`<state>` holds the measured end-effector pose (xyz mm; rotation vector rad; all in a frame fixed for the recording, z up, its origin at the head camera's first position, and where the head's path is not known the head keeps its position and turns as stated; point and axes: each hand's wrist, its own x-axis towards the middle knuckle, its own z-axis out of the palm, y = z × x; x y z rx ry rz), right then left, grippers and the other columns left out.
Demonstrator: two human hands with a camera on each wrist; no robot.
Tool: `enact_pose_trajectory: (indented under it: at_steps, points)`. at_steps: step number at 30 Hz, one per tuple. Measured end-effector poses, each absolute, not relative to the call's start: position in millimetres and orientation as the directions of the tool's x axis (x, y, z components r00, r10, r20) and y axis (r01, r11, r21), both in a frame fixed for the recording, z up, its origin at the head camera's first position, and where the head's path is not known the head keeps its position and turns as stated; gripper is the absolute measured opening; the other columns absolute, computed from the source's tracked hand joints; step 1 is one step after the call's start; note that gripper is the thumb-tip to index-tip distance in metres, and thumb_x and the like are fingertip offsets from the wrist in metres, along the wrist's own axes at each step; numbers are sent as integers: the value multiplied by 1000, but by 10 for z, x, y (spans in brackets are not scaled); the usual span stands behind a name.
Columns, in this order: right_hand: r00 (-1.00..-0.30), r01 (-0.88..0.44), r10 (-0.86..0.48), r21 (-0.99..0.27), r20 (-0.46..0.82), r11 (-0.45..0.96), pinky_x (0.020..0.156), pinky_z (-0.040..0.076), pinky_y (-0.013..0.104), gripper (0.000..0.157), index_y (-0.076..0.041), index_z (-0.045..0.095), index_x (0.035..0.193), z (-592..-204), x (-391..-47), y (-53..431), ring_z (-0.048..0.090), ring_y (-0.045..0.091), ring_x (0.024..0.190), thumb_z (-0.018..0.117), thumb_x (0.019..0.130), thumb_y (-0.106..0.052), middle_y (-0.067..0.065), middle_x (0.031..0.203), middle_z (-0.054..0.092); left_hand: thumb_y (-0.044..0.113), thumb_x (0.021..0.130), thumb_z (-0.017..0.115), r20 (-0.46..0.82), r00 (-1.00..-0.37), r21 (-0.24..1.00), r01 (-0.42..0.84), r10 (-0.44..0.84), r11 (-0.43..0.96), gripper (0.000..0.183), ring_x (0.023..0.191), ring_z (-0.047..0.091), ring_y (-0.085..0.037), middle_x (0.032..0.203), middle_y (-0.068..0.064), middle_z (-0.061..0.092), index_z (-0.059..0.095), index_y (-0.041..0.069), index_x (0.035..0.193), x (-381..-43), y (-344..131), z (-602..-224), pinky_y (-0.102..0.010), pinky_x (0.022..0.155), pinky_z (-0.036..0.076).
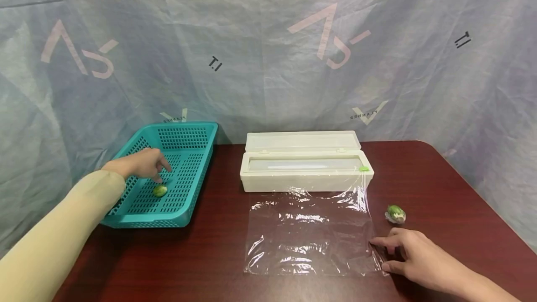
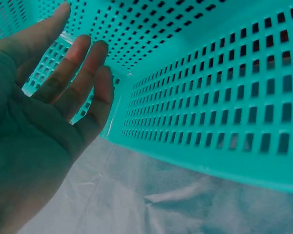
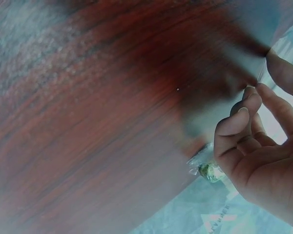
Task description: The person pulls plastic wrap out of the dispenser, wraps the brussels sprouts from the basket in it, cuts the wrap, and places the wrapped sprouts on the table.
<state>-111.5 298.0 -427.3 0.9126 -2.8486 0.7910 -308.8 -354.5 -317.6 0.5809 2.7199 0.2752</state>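
Note:
Reaching into the teal plastic basket (image 1: pixel 200 178), my left hand (image 1: pixel 148 163) hovers with bent, loose fingers just above a small round green fruit or vegetable (image 1: pixel 160 191). The left wrist view shows that palm (image 2: pixel 34 136) holding nothing, beside the perforated basket wall (image 2: pixel 224 107). On the table lies a sheet of clear cling film (image 1: pixel 310 246), drawn out from a white dispenser box (image 1: pixel 293 184). My right hand (image 1: pixel 415 257) touches the film's near right corner with thumb and index fingertips apart. Just beyond that hand sits a similar green item wrapped in film (image 1: pixel 395 214).
The dispenser's hinged lid (image 1: pixel 302 141) stands raised at the back, and a green slider (image 1: pixel 363 168) sits at the right of its front edge. A grey printed cloth (image 1: pixel 260 87) hangs behind the dark red wooden table (image 1: pixel 419 176), whose right edge slants toward me.

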Motion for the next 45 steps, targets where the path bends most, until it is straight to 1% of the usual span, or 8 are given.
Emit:
enact_pose_trajectory:
  at_steps: [5,14,18,21,25,27,34,45]
  points:
    - [-821,-561,-534,-454,201,692,55,39,21,42,-6,80,118,-4263,-1100,2976,42,-5,64,92,80,-17,-23,83,48,-4,89,80,-357,-841,245,335,406,910,35,49,27,-7,52,5,45,72,-10,122,-3153,-3525,-3195,-29,59,42]
    - [-819,-565,-540,-447,196,694,55,40,22,41,-4,80,116,-4216,-1108,2944,42,-5,64,92,79,-15,-22,82,47,-7,89,79,-452,-823,288,230,344,930,35,58,43,-11,63,2,58,72,-9,123,-3220,-3595,-3160,-29,58,40]
    - [-806,-584,-549,-437,218,684,54,39,21,41,-3,79,115,-4211,-1112,2937,42,-6,64,93,78,-14,-21,83,48,-9,90,76,-501,-800,352,158,329,923,35,55,35,-9,62,3,57,72,-9,124,-3223,-3608,-3195,-27,54,35]
    - [-804,-589,-550,-430,226,684,54,39,21,42,-2,80,115,-4208,-1115,2936,42,-5,64,93,77,-14,-21,83,49,-9,91,74,-521,-786,378,135,331,916,31,61,49,-8,81,-4,70,73,-9,121,-3225,-3602,-3208,-29,57,45]
    - [-807,-585,-545,-435,229,684,54,39,21,42,-3,80,115,-4208,-1109,2935,42,-5,64,93,77,-14,-21,83,49,-6,94,72,-534,-771,380,146,346,913,19,83,68,-17,105,-12,74,75,-6,113,-3209,-3576,-3209,-39,74,59]
    - [-804,-589,-546,-439,236,679,54,39,20,41,-3,80,114,-4213,-1109,2934,42,-6,65,93,77,-13,-21,83,50,-4,95,71,-550,-762,390,128,342,912,15,81,67,-17,101,-11,74,75,-4,110,-3195,-3562,-3216,-42,78,60]
    - [-804,-587,-551,-454,225,671,54,40,21,41,-2,79,115,-4225,-1120,2929,43,-6,65,92,78,-14,-21,83,51,-10,91,70,-627,-700,460,22,342,887,20,62,37,-12,84,-5,59,68,-4,110,-3186,-3500,-3278,-32,63,43]
    - [-815,-569,-541,-472,208,674,54,40,21,41,-2,79,116,-4215,-1113,2933,44,-5,65,92,79,-13,-21,84,52,-15,90,69,-589,-720,421,114,367,900,28,70,46,-15,109,-16,63,65,-6,117,-3203,-3488,-3248,-34,65,50]
